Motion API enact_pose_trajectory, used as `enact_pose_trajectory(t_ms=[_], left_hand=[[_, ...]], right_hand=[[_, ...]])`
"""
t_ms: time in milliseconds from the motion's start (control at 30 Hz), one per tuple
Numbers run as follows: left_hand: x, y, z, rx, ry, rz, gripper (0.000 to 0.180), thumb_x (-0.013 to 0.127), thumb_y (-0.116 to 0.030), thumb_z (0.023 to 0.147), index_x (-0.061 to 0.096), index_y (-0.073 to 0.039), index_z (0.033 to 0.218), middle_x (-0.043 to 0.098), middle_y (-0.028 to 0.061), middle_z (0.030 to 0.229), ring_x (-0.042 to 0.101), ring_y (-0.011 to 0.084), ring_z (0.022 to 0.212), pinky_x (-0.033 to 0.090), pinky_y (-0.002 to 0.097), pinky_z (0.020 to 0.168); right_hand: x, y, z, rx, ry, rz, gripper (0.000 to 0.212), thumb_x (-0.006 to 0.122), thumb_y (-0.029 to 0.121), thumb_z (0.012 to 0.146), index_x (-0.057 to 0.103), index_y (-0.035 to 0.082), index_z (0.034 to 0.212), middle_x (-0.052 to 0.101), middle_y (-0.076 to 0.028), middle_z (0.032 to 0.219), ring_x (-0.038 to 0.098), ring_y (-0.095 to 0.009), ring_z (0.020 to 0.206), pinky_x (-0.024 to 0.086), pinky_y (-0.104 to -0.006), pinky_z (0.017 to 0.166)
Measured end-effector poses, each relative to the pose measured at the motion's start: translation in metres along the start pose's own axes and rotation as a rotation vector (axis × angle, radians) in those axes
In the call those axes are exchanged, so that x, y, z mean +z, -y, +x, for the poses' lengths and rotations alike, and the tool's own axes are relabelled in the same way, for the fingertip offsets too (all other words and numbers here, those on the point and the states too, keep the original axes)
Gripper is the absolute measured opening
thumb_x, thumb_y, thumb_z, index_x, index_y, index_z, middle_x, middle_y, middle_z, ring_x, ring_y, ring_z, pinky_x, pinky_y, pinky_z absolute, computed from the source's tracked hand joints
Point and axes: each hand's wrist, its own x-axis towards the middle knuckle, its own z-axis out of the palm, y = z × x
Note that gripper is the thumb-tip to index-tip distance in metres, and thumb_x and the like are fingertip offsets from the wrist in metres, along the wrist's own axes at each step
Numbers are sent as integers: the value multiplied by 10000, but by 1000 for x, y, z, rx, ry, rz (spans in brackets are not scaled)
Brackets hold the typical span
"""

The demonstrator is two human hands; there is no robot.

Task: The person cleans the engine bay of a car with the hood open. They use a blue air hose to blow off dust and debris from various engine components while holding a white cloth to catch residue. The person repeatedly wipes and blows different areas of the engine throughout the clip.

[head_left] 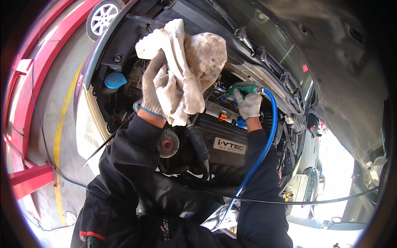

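Over the open engine bay, my left hand (153, 84), in a knitted work glove, is closed on a bunched, stained white rag (192, 68). The rag hangs down and hides part of the engine behind it. My right hand (249, 106), also gloved, grips a green air blow gun (249, 89). A blue air hose (271, 134) runs from the gun's right end down past my right forearm. Beneath the gun lies the engine top, where an orange connector (223, 117) and a blue part (241, 122) sit on a metal strip. The gun's tip is hard to make out.
A black engine cover (213, 128) and a round cap (167, 144) lie below my hands. A blue reservoir cap (115, 80) is at the left. The raised hood (331, 62) overhangs the right. A black cable (306, 202) crosses near me. Red lift beams (31, 182) stand at the left.
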Motion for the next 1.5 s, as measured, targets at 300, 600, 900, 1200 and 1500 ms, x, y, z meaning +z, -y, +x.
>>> enact_pose_trajectory(t_ms=[300,600,900,1200,1500], left_hand=[[-2,3,2,-19,93,-151,712,785,-193,996,455,17,1590,649,119,1448,645,204,1285,541,354,1085],[-1,3,2,-48,136,-235,710,782,-202,996,452,26,1582,662,124,1431,647,202,1282,540,352,1087],[3,3,0,45,132,-116,702,764,-195,1014,423,34,1584,649,161,1439,651,224,1286,549,351,1082],[22,-12,10,-278,-299,-232,434,524,-318,1135,595,-12,1435,723,116,1241,726,232,1081,623,371,933],[30,-11,9,-317,-345,-180,358,626,-273,1085,662,-31,1347,710,57,1206,690,180,1079,571,332,909]], right_hand=[[15,-29,-13,-95,349,-712,631,838,503,886,645,74,1306,696,-150,1285,694,-313,1128,568,-384,995],[-25,-20,-6,151,722,613,495,763,46,862,650,35,1345,695,-119,1259,689,-207,1079,590,-350,971],[-59,27,70,59,949,61,532,789,414,937,746,-45,1203,764,-183,1196,718,-257,1082,574,-403,930],[-53,63,84,389,1180,-342,228,708,197,934,756,4,1046,664,-120,712,659,-177,632,516,-371,574],[-263,75,-1,461,870,112,578,608,191,1028,500,-30,1551,554,-11,730,538,-106,530,422,-274,468]])
